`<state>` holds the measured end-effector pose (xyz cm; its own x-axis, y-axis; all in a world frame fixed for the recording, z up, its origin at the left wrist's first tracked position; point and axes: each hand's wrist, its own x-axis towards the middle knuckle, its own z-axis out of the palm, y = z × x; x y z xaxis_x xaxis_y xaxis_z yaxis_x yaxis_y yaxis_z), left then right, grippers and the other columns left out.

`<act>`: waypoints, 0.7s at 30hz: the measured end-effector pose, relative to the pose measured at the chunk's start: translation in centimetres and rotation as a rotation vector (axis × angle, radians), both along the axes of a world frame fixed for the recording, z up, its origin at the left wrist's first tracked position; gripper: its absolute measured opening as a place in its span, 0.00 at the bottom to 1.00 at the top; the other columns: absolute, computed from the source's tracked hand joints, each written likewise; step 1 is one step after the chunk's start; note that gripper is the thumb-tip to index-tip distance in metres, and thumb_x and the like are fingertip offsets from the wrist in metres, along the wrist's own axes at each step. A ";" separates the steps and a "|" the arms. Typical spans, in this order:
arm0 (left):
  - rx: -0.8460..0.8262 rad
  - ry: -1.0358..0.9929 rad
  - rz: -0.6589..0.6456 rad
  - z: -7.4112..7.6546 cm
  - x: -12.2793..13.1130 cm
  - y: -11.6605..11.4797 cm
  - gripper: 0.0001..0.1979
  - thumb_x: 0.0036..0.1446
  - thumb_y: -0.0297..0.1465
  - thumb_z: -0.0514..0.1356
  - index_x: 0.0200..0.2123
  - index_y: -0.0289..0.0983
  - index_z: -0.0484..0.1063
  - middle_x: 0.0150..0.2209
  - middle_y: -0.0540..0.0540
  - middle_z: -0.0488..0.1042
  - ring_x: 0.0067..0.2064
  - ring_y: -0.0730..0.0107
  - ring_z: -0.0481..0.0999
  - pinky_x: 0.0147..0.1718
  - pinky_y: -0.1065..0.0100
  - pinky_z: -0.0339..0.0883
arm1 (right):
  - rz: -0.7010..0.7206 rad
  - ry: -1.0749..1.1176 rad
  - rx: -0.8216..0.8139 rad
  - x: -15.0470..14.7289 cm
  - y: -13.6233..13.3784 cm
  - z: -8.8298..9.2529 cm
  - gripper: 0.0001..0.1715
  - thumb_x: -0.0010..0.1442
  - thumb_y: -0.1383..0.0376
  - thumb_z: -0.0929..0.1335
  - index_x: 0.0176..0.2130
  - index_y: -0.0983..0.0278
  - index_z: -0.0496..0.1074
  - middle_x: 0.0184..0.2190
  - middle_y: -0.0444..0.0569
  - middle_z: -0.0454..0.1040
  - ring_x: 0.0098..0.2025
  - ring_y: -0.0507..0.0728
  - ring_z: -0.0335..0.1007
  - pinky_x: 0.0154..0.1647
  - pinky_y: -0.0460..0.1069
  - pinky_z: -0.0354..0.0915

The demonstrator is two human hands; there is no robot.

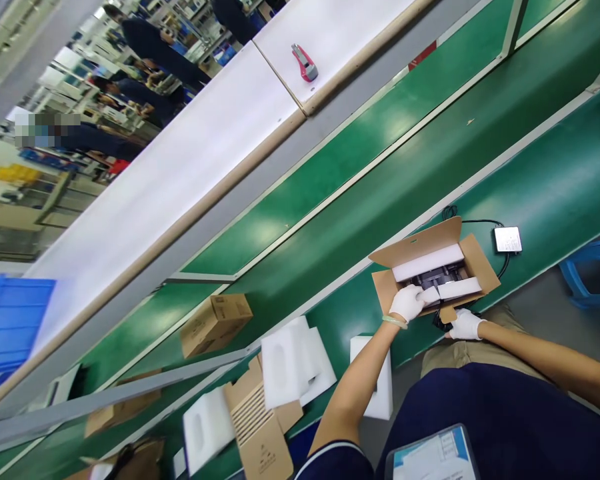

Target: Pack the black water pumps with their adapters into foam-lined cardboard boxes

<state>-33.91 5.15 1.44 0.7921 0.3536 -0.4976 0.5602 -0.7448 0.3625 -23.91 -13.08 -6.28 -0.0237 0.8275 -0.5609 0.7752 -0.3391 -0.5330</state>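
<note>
An open cardboard box (481, 257) sits on the green bench in front of me, its flaps spread. Inside it a black device (437, 275) lies between white foam inserts (459, 288). My left hand (407, 303), in a white glove, is at the box's left end with its fingers closed on the near foam. My right hand (465, 325), also gloved, is low at the box's near side, fingers curled at a bundle of black cable (441, 321). The hand and the flap partly hide that bundle. A power adapter (507, 239) with a black cord lies right of the box.
White foam pieces (287, 363) and flattened cardboard (263, 447) lie to the left. A closed carton (217, 323) stands farther back. A red cutter (305, 63) rests on the white shelf, near a blue bin (15, 327). A blue stool (593, 273) is at right. People work beyond.
</note>
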 end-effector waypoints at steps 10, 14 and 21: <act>0.174 0.022 -0.049 0.0 -0.5 -1.0 0.18 0.59 0.38 0.56 0.50 0.37 0.68 0.48 0.40 0.72 0.50 0.56 0.71 0.47 0.60 0.69 | -0.273 0.549 0.068 7.8 -0.9 13.3 0.20 0.55 0.56 0.65 0.44 0.63 0.71 0.27 0.46 0.75 0.27 0.56 0.68 0.31 0.49 0.63; 0.121 0.008 -0.065 0.1 -1.4 -0.6 0.19 0.58 0.39 0.57 0.51 0.37 0.68 0.49 0.42 0.72 0.51 0.58 0.71 0.50 0.61 0.68 | -0.776 0.753 -0.020 10.8 -1.2 12.6 0.26 0.60 0.48 0.60 0.39 0.67 0.72 0.21 0.48 0.71 0.20 0.52 0.61 0.22 0.48 0.58; 0.207 -0.005 -0.043 1.3 -3.7 -0.9 0.12 0.56 0.32 0.58 0.44 0.36 0.72 0.47 0.40 0.72 0.52 0.53 0.69 0.50 0.54 0.64 | -0.555 0.203 0.049 9.3 -2.3 14.3 0.19 0.60 0.54 0.64 0.46 0.62 0.69 0.35 0.54 0.77 0.32 0.60 0.71 0.30 0.51 0.62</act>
<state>-37.65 4.29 2.72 0.8111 0.4134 -0.4137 0.5246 -0.8270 0.2021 -14.66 -15.37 8.02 0.3172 0.7716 -0.5514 0.3695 -0.6360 -0.6774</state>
